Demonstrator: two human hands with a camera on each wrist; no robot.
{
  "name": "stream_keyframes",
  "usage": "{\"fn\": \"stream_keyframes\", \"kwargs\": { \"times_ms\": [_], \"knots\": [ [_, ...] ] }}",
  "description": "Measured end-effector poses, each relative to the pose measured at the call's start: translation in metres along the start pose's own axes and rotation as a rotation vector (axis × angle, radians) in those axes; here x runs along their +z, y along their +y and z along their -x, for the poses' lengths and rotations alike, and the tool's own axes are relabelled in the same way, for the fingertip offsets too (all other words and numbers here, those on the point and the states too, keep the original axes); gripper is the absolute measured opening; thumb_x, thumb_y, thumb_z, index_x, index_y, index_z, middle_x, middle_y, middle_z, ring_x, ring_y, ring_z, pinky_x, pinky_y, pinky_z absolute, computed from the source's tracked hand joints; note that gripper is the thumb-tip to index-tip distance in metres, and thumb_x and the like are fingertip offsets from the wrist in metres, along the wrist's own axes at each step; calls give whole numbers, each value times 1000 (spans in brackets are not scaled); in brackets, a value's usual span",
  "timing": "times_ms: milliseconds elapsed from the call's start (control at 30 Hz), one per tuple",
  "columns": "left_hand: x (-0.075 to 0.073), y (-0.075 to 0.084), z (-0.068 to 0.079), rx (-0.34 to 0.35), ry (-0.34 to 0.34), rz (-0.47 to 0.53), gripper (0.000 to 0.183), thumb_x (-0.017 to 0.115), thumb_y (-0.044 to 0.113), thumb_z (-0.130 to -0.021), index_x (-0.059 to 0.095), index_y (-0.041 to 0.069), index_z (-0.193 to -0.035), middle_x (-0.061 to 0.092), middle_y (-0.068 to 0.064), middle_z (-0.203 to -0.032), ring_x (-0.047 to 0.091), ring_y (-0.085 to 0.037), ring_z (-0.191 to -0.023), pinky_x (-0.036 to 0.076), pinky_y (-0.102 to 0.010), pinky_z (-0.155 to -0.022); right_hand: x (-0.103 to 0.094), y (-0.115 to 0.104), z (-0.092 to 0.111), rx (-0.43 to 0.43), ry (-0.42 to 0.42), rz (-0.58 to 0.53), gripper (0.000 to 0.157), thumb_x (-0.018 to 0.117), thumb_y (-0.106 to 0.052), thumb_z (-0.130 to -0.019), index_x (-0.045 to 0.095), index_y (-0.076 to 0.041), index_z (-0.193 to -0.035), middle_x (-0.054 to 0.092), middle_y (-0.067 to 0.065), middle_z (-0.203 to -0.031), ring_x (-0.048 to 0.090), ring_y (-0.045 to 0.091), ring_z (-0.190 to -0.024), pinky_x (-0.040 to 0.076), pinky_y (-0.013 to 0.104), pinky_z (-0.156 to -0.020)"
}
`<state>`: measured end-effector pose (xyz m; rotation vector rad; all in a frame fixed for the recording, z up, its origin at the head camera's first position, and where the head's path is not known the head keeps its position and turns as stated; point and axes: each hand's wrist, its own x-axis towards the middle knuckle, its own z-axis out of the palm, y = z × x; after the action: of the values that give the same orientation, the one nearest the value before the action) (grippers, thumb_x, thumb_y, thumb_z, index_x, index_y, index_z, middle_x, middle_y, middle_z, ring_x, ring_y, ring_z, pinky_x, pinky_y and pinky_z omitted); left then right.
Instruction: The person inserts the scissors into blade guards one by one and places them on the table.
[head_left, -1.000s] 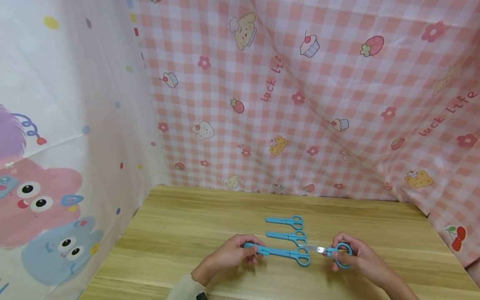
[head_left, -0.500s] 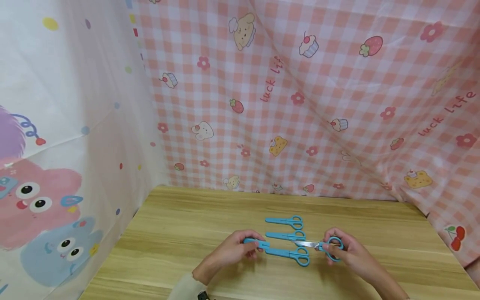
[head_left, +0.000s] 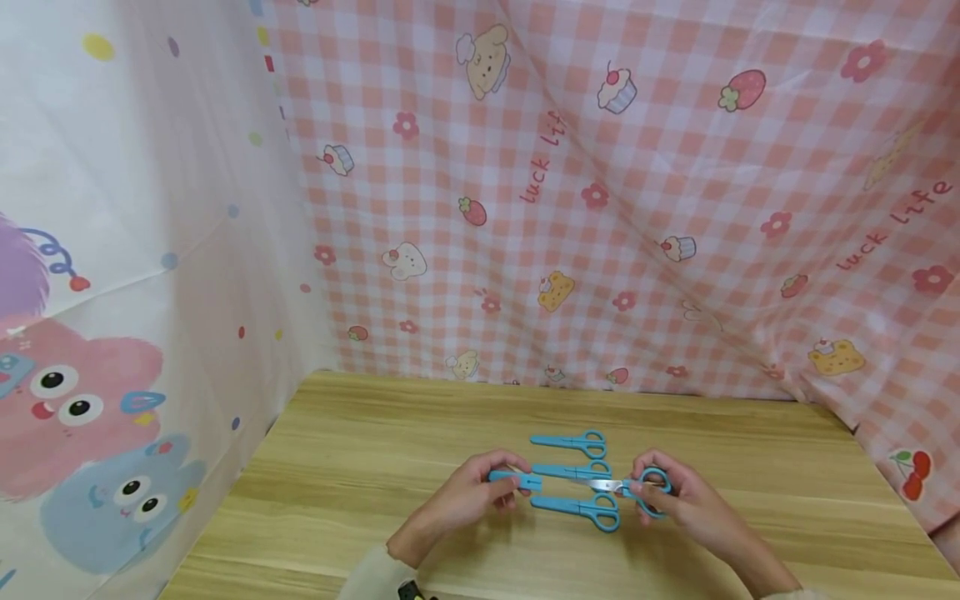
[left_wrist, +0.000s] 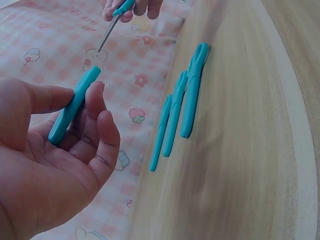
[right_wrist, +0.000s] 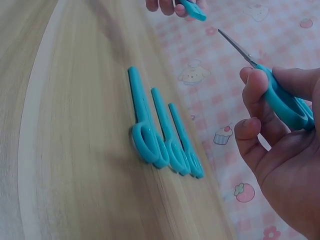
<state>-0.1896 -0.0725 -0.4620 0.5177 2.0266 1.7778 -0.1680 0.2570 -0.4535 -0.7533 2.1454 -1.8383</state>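
My left hand (head_left: 478, 487) pinches a blue scissors cover (left_wrist: 75, 106) between thumb and fingers, its open end facing right. In my right hand (head_left: 678, 500) I grip the blue-handled scissors (right_wrist: 285, 102) by the loops. Their bare metal blades (head_left: 606, 485) are closed and point left at the cover, a short gap apart from it. Both are held above the table. Below lie three blue scissors with covered blades, in a row: the nearest pair (head_left: 573, 507), the middle pair (head_left: 566, 472) partly hidden by the blades, and the farthest pair (head_left: 568, 442).
The wooden table (head_left: 360, 442) runs back to a pink checked cloth (head_left: 450, 292) with cartoon prints. A white cloth (head_left: 202, 250) with cartoon figures hangs along the left side.
My right hand has moved left with the scissors, bringing the blade tips nearer the cover. My left hand has lifted slightly and levelled the cover. The three scissors on the table stayed put.
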Motion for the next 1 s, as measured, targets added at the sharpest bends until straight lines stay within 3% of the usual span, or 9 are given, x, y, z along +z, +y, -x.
{"fn": "stream_keyframes", "kwargs": {
  "times_ms": [200, 367, 533, 767, 1000],
  "knots": [
    [3, 1, -1, 16, -15, -19, 19, 55, 11, -101, 64, 4, -117, 72, -18, -101, 61, -17, -74, 54, -35, -71, 4, 1, -2, -9, 3, -18, 14, 54, -7, -101, 45, 3, -105, 64, -1, -83, 61, 14, -65, 52, 35, -60],
    [5, 3, -2, 15, -29, -8, 18, 56, 9, -100, 63, 6, -117, 70, -24, -104, 58, -16, -73, 51, -31, -68, 8, 0, -2, -8, 6, -38, 14, 53, -7, -102, 45, 3, -106, 64, 0, -85, 60, 11, -66, 53, 34, -60],
    [6, 6, -2, 24, -40, -5, 18, 55, 7, -100, 63, 4, -117, 69, -26, -104, 46, -13, -65, 41, -24, -61, 12, -1, -4, 5, 23, -45, 16, 54, -9, -101, 45, 3, -106, 61, 0, -82, 59, 12, -66, 53, 35, -60],
    [6, 10, -4, 40, -49, -54, 19, 59, 8, -98, 64, 4, -116, 73, -15, -99, 35, -9, -56, 28, -19, -50, 14, -2, -6, 4, 24, -63, 17, 54, -9, -101, 45, 4, -106, 61, 0, -83, 58, 10, -67, 52, 34, -61],
    [6, 12, -4, 50, -53, -61, 21, 60, 10, -98, 63, 5, -118, 73, -13, -100, 34, -10, -55, 27, -20, -48, 14, -3, -6, 17, 24, -69, 18, 54, -10, -102, 45, 4, -106, 61, 0, -83, 59, 9, -66, 52, 33, -61]
  ]
}}
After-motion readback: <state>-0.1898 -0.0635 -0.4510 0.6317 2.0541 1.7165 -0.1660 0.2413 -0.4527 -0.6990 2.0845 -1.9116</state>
